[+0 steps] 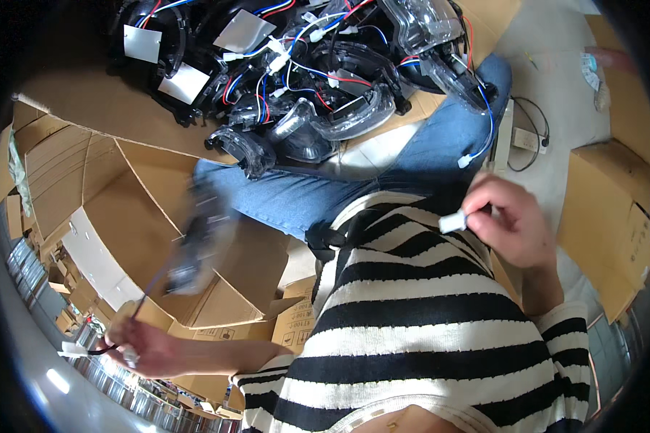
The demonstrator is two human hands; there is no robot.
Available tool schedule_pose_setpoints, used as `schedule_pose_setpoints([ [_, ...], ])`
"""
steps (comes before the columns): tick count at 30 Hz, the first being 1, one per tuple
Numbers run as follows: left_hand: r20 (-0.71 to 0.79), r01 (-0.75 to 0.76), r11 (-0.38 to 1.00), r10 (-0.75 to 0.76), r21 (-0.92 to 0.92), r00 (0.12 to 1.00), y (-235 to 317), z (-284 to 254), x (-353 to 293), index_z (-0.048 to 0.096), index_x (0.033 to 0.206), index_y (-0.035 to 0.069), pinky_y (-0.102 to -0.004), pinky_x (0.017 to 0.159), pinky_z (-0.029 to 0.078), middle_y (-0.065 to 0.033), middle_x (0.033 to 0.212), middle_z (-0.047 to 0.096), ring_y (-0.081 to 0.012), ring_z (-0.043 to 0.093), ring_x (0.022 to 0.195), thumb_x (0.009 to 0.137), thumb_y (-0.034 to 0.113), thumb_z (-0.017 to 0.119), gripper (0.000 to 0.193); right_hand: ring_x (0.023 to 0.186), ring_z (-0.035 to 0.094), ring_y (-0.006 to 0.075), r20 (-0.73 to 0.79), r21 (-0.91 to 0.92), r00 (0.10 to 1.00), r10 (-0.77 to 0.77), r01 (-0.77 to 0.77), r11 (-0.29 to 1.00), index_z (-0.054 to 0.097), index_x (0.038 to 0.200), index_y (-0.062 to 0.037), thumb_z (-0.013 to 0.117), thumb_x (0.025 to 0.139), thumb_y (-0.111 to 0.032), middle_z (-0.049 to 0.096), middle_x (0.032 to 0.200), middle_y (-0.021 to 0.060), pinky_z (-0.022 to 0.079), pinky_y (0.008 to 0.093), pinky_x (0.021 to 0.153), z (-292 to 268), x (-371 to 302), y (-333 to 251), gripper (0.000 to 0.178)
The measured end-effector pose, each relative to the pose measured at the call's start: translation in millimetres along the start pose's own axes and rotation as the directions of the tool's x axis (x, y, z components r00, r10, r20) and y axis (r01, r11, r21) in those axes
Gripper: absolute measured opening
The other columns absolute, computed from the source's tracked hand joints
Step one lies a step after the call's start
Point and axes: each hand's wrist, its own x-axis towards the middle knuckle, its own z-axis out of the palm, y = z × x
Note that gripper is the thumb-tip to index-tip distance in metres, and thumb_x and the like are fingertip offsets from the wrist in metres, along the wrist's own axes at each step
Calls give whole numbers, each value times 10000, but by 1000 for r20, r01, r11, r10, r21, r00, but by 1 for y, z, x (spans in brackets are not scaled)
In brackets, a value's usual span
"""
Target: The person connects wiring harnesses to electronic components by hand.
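Note:
My left hand is closed around a dark cable. A white plug sticks out past its fingers. The cable runs up to a dark plastic part, smeared by motion, in front of an open cardboard box. Before my striped top, my right hand pinches a small white connector between thumb and fingers. Whether a wire comes from it is hidden. Beyond my knees lies a heap of black and clear plastic parts with red, blue and white wires.
The heap rests on a sheet of cardboard across my legs. Another cardboard box stands at the right. A socket strip with a black cord lies on the floor. A person's hand shows at the far right.

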Motion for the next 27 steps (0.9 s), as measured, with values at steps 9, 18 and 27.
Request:
schedule_pose_setpoints([
  [9, -83, 109, 595, -71, 797, 994, -150, -173, 63, 592, 915, -8, -250, 620, 409, -42, 829, 565, -130, 499, 704, 789, 127, 531, 194, 567, 454, 102, 156, -54, 988, 2, 7, 998, 507, 762, -11, 510, 730, 6, 483, 691, 42, 357, 229, 500, 15, 11, 3, 36],
  [18, 159, -28, 642, -146, 766, 976, -142, 43, -55, 547, 804, -14, -313, 684, 449, -116, 824, 561, -159, 530, 769, 828, 126, 481, 156, 575, 458, 93, 140, -67, 989, 49, -40, 997, 509, 764, -12, 515, 741, -8, 484, 694, 41, 367, 223, 509, 18, 21, 7, 23],
  [27, 874, -297, 842, -351, 451, 335, -204, 147, -169, 495, 963, -15, -363, 725, 428, -161, 958, 523, -311, 523, 833, 682, 228, 618, 391, 543, 439, 78, 159, -62, 986, 51, -41, 997, 511, 733, -10, 485, 701, 41, 478, 682, 37, 335, 200, 484, 18, 22, 11, 66],
])
